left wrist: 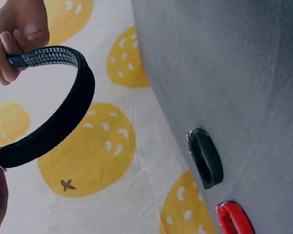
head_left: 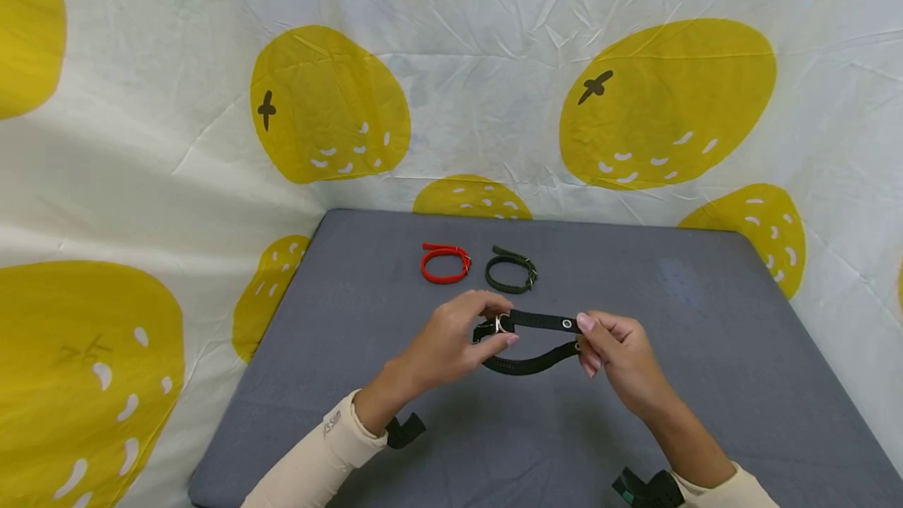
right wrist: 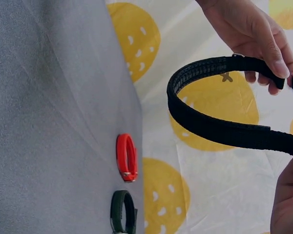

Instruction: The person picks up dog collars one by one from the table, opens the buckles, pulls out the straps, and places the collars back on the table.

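A black dog collar (head_left: 525, 367) with a metal buckle and eyelets is held above the table, its strap bowed into a loop. At the buckle end, my left hand (head_left: 447, 339) pinches it between thumb and fingers. My right hand (head_left: 626, 357) grips the other side, thumb beside a metal eyelet on the strap. The lighter lining of the black collar (left wrist: 85, 87) shows in the left wrist view. Farther back on the table lie a red collar (head_left: 444, 279) and, to its right, a dark green collar (head_left: 504, 287), both looped.
The grey padded table (head_left: 339, 296) spreads beneath both hands. A white cloth (head_left: 487, 85) printed with yellow fruit hangs behind its far edge and along the left side.
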A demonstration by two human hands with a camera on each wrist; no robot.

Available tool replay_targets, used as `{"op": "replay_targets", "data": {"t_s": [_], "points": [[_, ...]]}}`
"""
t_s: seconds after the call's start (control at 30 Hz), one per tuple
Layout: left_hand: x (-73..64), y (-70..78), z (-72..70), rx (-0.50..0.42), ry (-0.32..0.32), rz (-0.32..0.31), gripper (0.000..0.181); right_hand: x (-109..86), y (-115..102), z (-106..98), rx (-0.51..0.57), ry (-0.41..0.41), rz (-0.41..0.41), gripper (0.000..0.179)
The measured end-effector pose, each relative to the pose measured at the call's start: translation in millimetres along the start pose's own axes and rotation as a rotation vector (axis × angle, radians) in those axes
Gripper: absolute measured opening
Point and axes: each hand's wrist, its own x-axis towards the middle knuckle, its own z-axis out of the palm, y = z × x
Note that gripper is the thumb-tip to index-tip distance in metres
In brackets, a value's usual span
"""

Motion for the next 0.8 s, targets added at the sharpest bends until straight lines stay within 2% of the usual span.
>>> {"op": "replay_targets", "data": {"t_s": [0.07,0.27,0.33,0.5,0.6,0.7,0.8], "points": [[-0.7,-0.5,-1.6,0.020,0.014,0.001,0.032,-0.2,1,-1,0.044,-0.005,-0.029,0.040],[-4.3,-4.4,-4.6,0.205,0.059,0.152,0.023,-0.5,2,-2,0.055,-0.029,-0.107,0.042],[-6.5,-5.3,-4.9,0.235,0.065,0.170,0.026,-0.9,1,-2,0.068,-0.036,-0.125,0.040],[-11.7,-7.7,-4.8,0.311,0.067,0.143,0.033,-3.4,1,-3,0.073,0.016,-0.093,0.024],[-15.0,-11.1,-3.9,0.382,0.078,0.132,0.030,-5.4,1,-4,0.048,0.086,-0.038,0.024],[-17.9,-14.6,-3.8,0.454,0.101,0.126,0.024,-6.4,2,-5,0.028,0.135,-0.019,0.024],[-20.8,-17.5,-5.6,0.487,0.135,0.092,0.019,-6.3,1,-6,0.005,0.171,-0.021,0.024]]}}
